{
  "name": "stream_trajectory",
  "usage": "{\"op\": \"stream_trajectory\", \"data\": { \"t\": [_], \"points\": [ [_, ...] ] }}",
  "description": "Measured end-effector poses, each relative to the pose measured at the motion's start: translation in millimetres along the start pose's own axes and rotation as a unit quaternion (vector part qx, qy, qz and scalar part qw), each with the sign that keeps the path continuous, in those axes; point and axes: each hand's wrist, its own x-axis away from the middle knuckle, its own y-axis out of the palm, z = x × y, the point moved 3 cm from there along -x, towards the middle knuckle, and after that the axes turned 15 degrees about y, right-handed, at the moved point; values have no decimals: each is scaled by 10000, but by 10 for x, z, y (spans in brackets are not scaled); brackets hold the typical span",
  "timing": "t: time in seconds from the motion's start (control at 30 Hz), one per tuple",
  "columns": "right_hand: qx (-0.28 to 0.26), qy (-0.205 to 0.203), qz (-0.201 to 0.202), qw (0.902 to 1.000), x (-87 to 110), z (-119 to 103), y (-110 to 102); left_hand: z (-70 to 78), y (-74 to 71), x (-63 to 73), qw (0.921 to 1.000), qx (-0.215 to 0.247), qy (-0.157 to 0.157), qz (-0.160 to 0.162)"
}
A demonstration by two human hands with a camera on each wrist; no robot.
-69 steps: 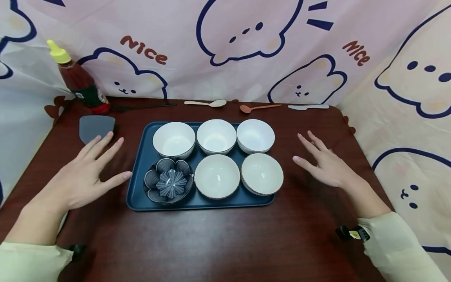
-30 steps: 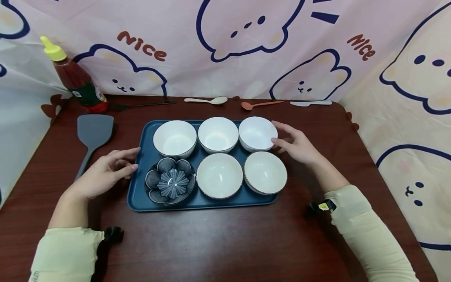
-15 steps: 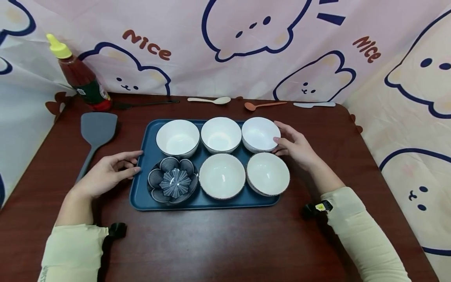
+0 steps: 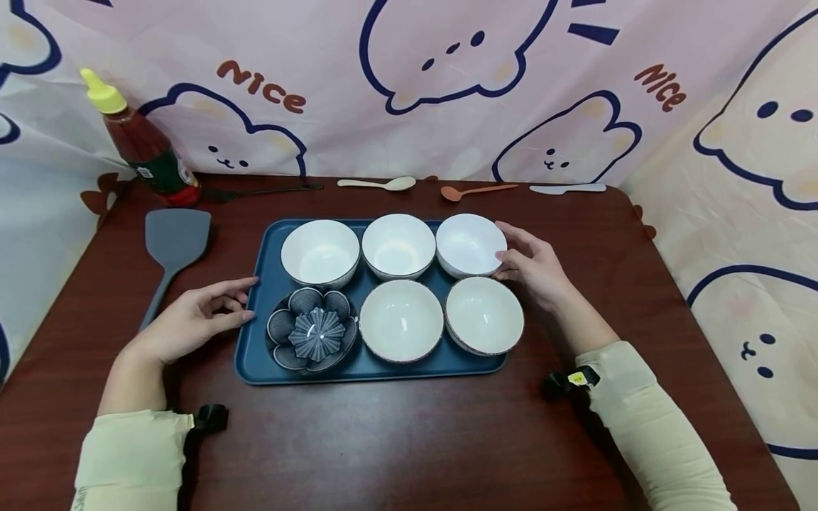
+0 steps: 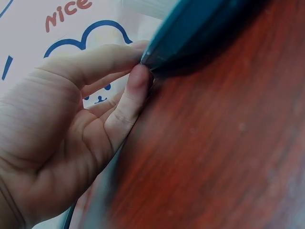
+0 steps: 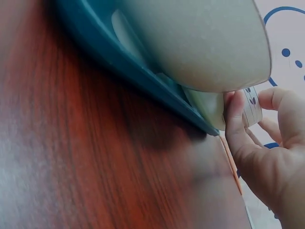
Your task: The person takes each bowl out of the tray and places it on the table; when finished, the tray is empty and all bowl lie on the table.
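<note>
A blue tray (image 4: 255, 365) carries two rows of bowls. My left hand (image 4: 182, 323) is at its left edge; in the left wrist view, thumb and fingertips meet the rim from two sides. At the back right corner my right hand (image 4: 543, 273) holds the outer side of a white bowl (image 4: 469, 245), thumb on the near side, fingers behind. The right wrist view shows leaf marks on this bowl's outer wall (image 6: 252, 102). Another white bowl (image 4: 484, 316) stands in front of it. A dark blue flower-shaped bowl (image 4: 313, 330) sits at the front left.
More white bowls (image 4: 401, 321) fill the tray. Left of it lies a grey spatula (image 4: 177, 238), with a red sauce bottle (image 4: 150, 156) behind. Along the back edge lie a dark utensil (image 4: 268, 190), a white spoon (image 4: 377, 184), an orange spoon (image 4: 479, 191) and a pale knife (image 4: 567, 189).
From hovering spread on both sides, my hands have come inward: the left to the tray's left edge, the right to the back right bowl. Over the last half second they barely move.
</note>
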Motion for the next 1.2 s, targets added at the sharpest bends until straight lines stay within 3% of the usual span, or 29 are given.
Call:
{"op": "stream_trajectory", "data": {
  "t": [0.2, 0.37, 0.73, 1.2],
  "points": [
    [-209, -86, -85, 9997, 10, -50, 32, -50, -9, 100, 9999, -53, -120, -6],
    [-435, -125, -26, 9990, 24, -155, -46, -72, 4, 164, 10000, -56, -45, 61],
    [-715, 14, 506, 9962, -30, -296, -451, -76, -19, 75, 9998, -186, -36, 103],
    [-656, 223, 685, 9952, -202, -187, -618, -39, 23, 1, 9999, -9, 95, 61]
  ]
}}
